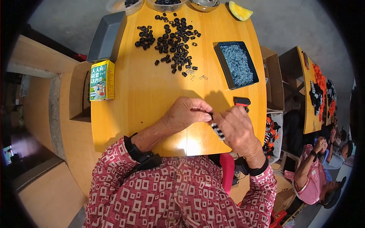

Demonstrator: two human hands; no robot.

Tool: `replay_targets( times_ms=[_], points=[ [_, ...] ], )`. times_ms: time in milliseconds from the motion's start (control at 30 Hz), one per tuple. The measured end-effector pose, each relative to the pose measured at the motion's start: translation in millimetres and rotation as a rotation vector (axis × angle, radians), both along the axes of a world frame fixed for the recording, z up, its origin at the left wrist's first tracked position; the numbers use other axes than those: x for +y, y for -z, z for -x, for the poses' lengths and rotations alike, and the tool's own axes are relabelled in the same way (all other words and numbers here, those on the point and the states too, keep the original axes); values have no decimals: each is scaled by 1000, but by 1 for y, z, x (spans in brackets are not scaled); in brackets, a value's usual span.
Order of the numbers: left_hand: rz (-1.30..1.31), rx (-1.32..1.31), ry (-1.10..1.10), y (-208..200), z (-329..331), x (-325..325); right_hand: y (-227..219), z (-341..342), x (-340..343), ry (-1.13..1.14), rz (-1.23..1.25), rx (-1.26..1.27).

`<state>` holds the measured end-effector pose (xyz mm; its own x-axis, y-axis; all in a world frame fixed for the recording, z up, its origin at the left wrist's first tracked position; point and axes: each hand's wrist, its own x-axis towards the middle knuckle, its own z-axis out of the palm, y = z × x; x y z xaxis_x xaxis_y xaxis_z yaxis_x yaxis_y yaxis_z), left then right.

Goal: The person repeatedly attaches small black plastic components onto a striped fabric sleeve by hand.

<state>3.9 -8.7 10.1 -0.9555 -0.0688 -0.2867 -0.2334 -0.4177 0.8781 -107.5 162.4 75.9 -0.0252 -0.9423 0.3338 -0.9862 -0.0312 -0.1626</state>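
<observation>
My left hand [188,111] is closed in a pinch near the front middle of the table. Its thumb and fingertips grip a small black part [210,115]. Close against it, my right hand [239,129] has its fingers bent down, and its fingertips are partly hidden. A short black-and-white striped piece [218,132] sticks out below the right fingers, which seem to hold it. Just beyond the right hand shows a tool with a red and black handle [242,101]; whether the hand touches it is unclear.
Loose black wheel-like parts [173,41] cover the far middle, with tiny metal bits [192,76] nearby. A dark tray of small screw-like metal pieces [255,79] stands right. On the left are a grey bin [107,36] and a yellow carton [102,81]. Other people [311,174] sit far right.
</observation>
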Motion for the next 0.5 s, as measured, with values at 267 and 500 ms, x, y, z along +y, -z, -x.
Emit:
replay_targets(
  times_ms=[267, 500],
  points=[
    [34, -22, 1, 5, 0, 3, 11, 0, 2, 85, 26, -205],
    [-64, -10, -73, 7, -1, 6, 20, -1, 4, 190, 64, -499]
  ],
)
